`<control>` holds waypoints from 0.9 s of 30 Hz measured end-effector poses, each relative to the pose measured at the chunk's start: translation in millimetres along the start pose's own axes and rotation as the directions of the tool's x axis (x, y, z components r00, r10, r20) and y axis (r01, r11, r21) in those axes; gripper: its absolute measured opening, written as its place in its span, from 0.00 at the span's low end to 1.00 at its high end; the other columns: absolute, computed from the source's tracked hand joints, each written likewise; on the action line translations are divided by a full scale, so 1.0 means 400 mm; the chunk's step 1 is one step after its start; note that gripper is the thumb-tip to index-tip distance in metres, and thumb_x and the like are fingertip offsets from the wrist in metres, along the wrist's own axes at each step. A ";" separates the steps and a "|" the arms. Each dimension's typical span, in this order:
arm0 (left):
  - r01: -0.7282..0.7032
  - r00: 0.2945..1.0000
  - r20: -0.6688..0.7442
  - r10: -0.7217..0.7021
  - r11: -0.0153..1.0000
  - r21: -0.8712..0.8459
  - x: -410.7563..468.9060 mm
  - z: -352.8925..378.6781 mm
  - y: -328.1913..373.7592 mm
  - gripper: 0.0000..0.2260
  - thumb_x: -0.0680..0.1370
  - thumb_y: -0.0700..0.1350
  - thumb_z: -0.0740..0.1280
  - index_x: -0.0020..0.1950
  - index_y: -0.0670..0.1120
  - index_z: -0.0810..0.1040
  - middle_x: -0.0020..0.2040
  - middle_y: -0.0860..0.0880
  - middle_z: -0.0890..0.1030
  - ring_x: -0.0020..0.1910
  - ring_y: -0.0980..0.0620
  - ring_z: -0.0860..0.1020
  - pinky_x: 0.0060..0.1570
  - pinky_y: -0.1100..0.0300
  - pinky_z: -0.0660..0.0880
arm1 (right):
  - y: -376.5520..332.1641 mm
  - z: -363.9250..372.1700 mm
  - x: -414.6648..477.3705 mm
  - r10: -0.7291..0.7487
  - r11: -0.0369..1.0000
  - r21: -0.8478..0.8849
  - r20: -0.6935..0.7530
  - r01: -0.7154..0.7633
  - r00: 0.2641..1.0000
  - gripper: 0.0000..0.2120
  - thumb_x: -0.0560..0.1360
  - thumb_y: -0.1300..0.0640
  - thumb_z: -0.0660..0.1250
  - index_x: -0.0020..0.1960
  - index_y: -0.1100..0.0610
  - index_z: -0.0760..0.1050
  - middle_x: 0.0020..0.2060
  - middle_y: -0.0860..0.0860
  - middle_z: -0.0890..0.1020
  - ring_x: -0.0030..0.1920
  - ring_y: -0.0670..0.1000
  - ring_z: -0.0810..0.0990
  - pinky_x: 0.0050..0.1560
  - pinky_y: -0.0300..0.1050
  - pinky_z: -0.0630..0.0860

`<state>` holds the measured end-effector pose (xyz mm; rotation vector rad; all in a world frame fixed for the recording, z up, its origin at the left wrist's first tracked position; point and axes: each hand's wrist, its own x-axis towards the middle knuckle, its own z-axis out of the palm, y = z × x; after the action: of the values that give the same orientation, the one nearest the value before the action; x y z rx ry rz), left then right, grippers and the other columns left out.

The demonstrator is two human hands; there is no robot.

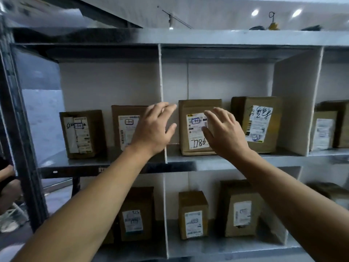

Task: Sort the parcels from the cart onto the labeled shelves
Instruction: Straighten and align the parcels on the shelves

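A grey metal shelving unit [188,36] fills the view, split into compartments by upright white dividers [161,82]. On the upper shelf board [226,161] the middle compartment holds two brown cardboard parcels standing upright and well apart. The bigger parcel [239,108] is on the right; its white label carries a dark handwritten scrawl too loose to read, with a barcode strip down one side. The smaller parcel [198,106] stands on the left, near the divider.

The left compartment holds two more boxes [94,133], each with a white label and a boxed blue stamp whose characters are blurred. Another labelled box [324,133] stands in the right compartment. Three more parcels [192,201] stand on the shelf below, their label print too small to make out.

Both bare arms reach up to the smaller parcel. The left hand [153,129] hangs in front of the divider with fingers spread and relaxed, holding nothing. The right hand [224,133] is also spread and covers the right part of that parcel's label [195,129]; whether it touches the box cannot be told. The label shows a blue boxed stamp and, low down, large handwritten digits that read roughly "778", the last figure partly hidden by the hand.
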<state>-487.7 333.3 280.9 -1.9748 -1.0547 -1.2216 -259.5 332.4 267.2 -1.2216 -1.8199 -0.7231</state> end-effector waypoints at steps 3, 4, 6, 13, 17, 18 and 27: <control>0.027 0.998 0.052 -0.027 1.000 -0.002 0.026 0.037 0.083 0.24 0.77 0.47 0.69 0.72 0.46 0.71 0.68 0.45 0.73 0.68 0.45 0.69 0.68 0.51 0.67 | 0.086 -0.035 -0.010 -0.028 0.999 0.016 0.006 0.028 1.000 0.20 0.78 0.55 0.68 0.68 0.57 0.72 0.66 0.62 0.74 0.66 0.66 0.72 0.58 0.64 0.77; 0.043 0.997 0.063 -0.043 0.999 -0.008 0.032 0.049 0.102 0.24 0.77 0.47 0.69 0.73 0.47 0.70 0.68 0.45 0.73 0.68 0.46 0.69 0.68 0.51 0.66 | 0.107 -0.042 -0.011 -0.020 0.999 0.026 0.010 0.020 1.000 0.20 0.78 0.55 0.67 0.69 0.57 0.71 0.67 0.62 0.74 0.67 0.66 0.72 0.58 0.64 0.76; 0.097 0.992 0.085 -0.095 0.995 -0.015 0.041 0.068 0.126 0.25 0.78 0.48 0.69 0.73 0.48 0.69 0.69 0.46 0.71 0.70 0.47 0.67 0.69 0.52 0.65 | 0.135 -0.047 -0.010 0.002 0.998 0.055 0.032 -0.004 0.999 0.22 0.79 0.54 0.66 0.71 0.55 0.69 0.70 0.62 0.72 0.69 0.66 0.70 0.61 0.65 0.75; 0.203 0.967 0.149 -0.204 0.979 0.022 0.088 0.105 0.122 0.26 0.78 0.49 0.68 0.75 0.49 0.66 0.72 0.48 0.68 0.72 0.49 0.63 0.70 0.54 0.61 | 0.174 -0.032 0.050 0.045 0.987 0.150 0.067 -0.055 0.997 0.26 0.80 0.50 0.67 0.75 0.53 0.65 0.74 0.60 0.68 0.72 0.63 0.67 0.64 0.61 0.73; 0.222 0.964 0.147 -0.220 0.975 0.004 0.110 0.145 0.102 0.26 0.78 0.49 0.68 0.75 0.49 0.66 0.71 0.48 0.68 0.71 0.48 0.64 0.71 0.50 0.65 | 0.181 0.009 0.089 0.088 0.972 0.210 0.095 -0.106 0.992 0.28 0.80 0.49 0.66 0.78 0.51 0.62 0.76 0.58 0.64 0.75 0.60 0.64 0.70 0.57 0.68; 0.221 0.965 0.141 -0.219 0.975 0.001 0.117 0.156 0.099 0.26 0.78 0.49 0.68 0.75 0.49 0.67 0.71 0.47 0.68 0.71 0.48 0.65 0.71 0.49 0.66 | 0.184 0.017 0.099 0.097 0.967 0.226 0.103 -0.118 0.990 0.29 0.80 0.49 0.66 0.78 0.51 0.61 0.76 0.58 0.64 0.75 0.60 0.63 0.70 0.57 0.68; 0.235 0.964 0.130 -0.233 0.972 -0.005 0.211 0.233 0.066 0.28 0.78 0.49 0.69 0.76 0.51 0.65 0.75 0.46 0.63 0.74 0.45 0.59 0.71 0.48 0.62 | 0.238 0.101 0.167 0.140 0.936 0.312 0.099 -0.164 0.985 0.29 0.80 0.50 0.67 0.78 0.50 0.62 0.76 0.59 0.63 0.74 0.61 0.65 0.71 0.58 0.68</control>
<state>-400.9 420.7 317.4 -2.0101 -1.3786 -1.2424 -197.0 430.9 306.2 -1.1677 -1.7948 -0.2828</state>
